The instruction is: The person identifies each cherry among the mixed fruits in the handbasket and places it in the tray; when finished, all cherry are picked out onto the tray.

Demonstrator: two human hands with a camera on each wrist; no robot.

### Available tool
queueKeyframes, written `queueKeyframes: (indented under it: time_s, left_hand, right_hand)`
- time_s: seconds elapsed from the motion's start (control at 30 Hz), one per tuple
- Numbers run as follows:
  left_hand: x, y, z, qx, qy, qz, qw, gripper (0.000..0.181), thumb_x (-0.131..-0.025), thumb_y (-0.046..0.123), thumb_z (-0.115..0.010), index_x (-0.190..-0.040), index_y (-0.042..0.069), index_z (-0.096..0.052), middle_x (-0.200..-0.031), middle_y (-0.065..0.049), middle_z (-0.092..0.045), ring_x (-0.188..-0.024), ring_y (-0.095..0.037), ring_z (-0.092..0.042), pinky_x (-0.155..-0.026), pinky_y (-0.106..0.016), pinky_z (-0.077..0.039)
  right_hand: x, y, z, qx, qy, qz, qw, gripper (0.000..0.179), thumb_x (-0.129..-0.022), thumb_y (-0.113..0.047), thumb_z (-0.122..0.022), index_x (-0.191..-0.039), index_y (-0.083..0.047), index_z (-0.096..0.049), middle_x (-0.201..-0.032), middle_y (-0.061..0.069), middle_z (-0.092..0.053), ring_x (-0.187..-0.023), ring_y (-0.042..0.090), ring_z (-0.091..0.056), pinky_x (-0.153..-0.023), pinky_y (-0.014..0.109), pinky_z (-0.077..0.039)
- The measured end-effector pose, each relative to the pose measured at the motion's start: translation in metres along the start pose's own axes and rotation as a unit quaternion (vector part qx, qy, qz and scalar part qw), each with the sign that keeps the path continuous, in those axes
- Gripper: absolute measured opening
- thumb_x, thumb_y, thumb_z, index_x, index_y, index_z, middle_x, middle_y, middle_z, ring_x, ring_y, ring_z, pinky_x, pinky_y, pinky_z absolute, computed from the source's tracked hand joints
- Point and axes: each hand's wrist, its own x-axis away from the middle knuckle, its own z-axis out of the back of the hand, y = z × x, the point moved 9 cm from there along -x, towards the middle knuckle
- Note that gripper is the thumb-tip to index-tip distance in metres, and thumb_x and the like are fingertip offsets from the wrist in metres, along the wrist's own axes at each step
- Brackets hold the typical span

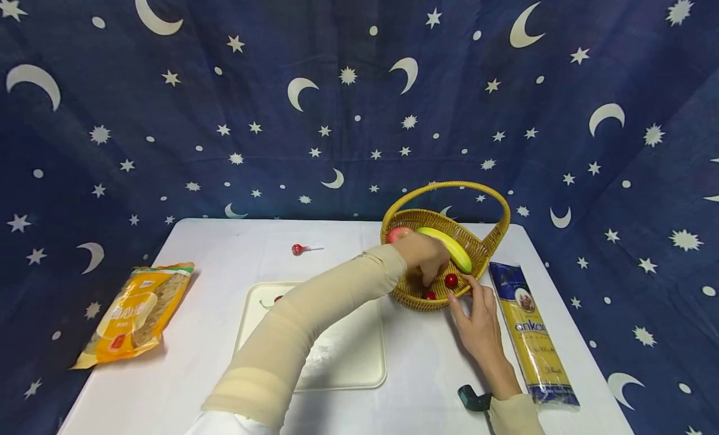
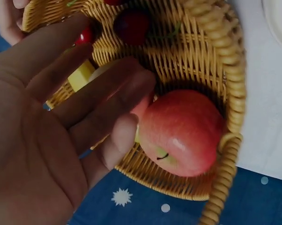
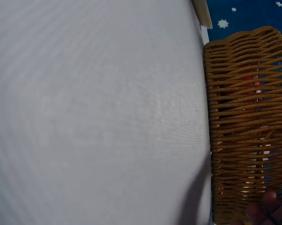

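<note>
A wicker basket (image 1: pixel 418 303) with a tall handle stands at the back right of the table. In it lie a yellow banana (image 1: pixel 449 244), a red apple (image 2: pixel 180 133) and several dark red cherries (image 2: pixel 131 26). Another pinkish fruit (image 2: pixel 143 107) is partly hidden behind fingers. My left hand (image 1: pixel 425 254) reaches into the basket above the cherries; in the left wrist view its fingers look loosely extended, with nothing visible between them. The right hand (image 1: pixel 480 319) holds the basket's near right rim. In the right wrist view, only its fingertips (image 3: pixel 272 201) show against the wicker.
A cream tray (image 1: pixel 359 360) lies left of the basket, with a stemmed cherry (image 1: pixel 278 298) partly hidden by my left sleeve. Behind it is a red lollipop (image 1: pixel 298 249). An orange food bag (image 1: pixel 137 310) lies far left, a pasta pack (image 1: pixel 530 335) right.
</note>
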Motion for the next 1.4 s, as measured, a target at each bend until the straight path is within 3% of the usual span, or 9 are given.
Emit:
queueKeyframes:
  time_s: [0.27,0.57,0.67,0.8,1.1,1.23,1.4]
  left_hand:
    - [-0.007,0.000,-0.007,-0.025,-0.023,0.028,0.9990,0.033,-0.095,0.027,-0.078,-0.128,0.032,-0.074,-0.125,0.012,-0.068,-0.109,-0.009,-0.050,-0.095,-0.023,-0.051]
    - [-0.009,-0.007,-0.011,-0.014,-0.043,0.048,0.9978,0.030,-0.098,0.022,-0.076,-0.127,0.024,-0.074,-0.115,0.007,-0.057,-0.100,-0.010,-0.051,-0.084,-0.022,-0.049]
    - [-0.011,-0.008,-0.016,-0.013,-0.052,0.050,0.9973,0.030,-0.096,0.020,-0.078,-0.126,0.026,-0.075,-0.114,0.010,-0.059,-0.102,-0.010,-0.051,-0.089,-0.023,-0.050]
    - [-0.014,-0.004,-0.021,-0.029,-0.059,0.029,0.9974,0.035,-0.095,0.021,-0.080,-0.129,0.026,-0.074,-0.122,0.011,-0.062,-0.105,-0.010,-0.051,-0.099,-0.025,-0.051]
    - [-0.010,-0.001,-0.015,-0.031,-0.007,0.007,0.9995,0.035,-0.093,0.030,-0.082,-0.126,0.026,-0.071,-0.123,0.010,-0.068,-0.103,-0.008,-0.054,-0.096,-0.023,-0.052]
    - [-0.007,-0.002,-0.011,-0.011,0.023,-0.001,0.9997,0.035,-0.093,0.033,-0.082,-0.125,0.024,-0.070,-0.123,0.012,-0.071,-0.102,-0.006,-0.057,-0.095,-0.024,-0.053]
    - [0.003,-0.003,-0.001,0.034,0.092,-0.045,0.9941,0.034,-0.093,0.035,-0.083,-0.121,0.022,-0.071,-0.119,0.010,-0.071,-0.100,-0.007,-0.060,-0.092,-0.026,-0.054]
  right_hand:
    - [0.001,-0.008,-0.004,-0.004,-0.003,0.013,0.9999,0.062,-0.104,-0.031,-0.068,-0.157,-0.012,-0.044,-0.133,0.022,-0.049,-0.125,0.039,-0.053,-0.097,0.056,-0.045]
    - [-0.004,-0.016,-0.002,-0.003,-0.004,0.023,0.9997,0.061,-0.104,-0.032,-0.068,-0.157,-0.014,-0.043,-0.134,0.022,-0.048,-0.124,0.038,-0.052,-0.097,0.055,-0.045]
    - [-0.005,-0.018,-0.002,-0.003,-0.003,0.026,0.9997,0.061,-0.104,-0.032,-0.068,-0.157,-0.013,-0.043,-0.132,0.022,-0.049,-0.122,0.037,-0.053,-0.096,0.054,-0.045]
    - [-0.006,-0.018,-0.001,-0.005,0.000,0.029,0.9996,0.061,-0.104,-0.031,-0.068,-0.157,-0.013,-0.044,-0.131,0.022,-0.048,-0.123,0.038,-0.053,-0.096,0.054,-0.045]
    - [-0.005,-0.010,0.000,-0.001,-0.006,0.013,0.9999,0.062,-0.104,-0.032,-0.068,-0.157,-0.014,-0.043,-0.133,0.022,-0.048,-0.124,0.038,-0.052,-0.098,0.055,-0.045]
    - [-0.004,-0.006,0.001,-0.003,-0.008,0.008,0.9999,0.061,-0.105,-0.031,-0.066,-0.157,-0.013,-0.043,-0.133,0.023,-0.048,-0.124,0.040,-0.052,-0.098,0.057,-0.044]
    - [-0.002,-0.002,0.001,-0.002,-0.007,0.004,1.0000,0.060,-0.105,-0.031,-0.066,-0.157,-0.013,-0.043,-0.133,0.023,-0.049,-0.125,0.041,-0.053,-0.097,0.056,-0.044]
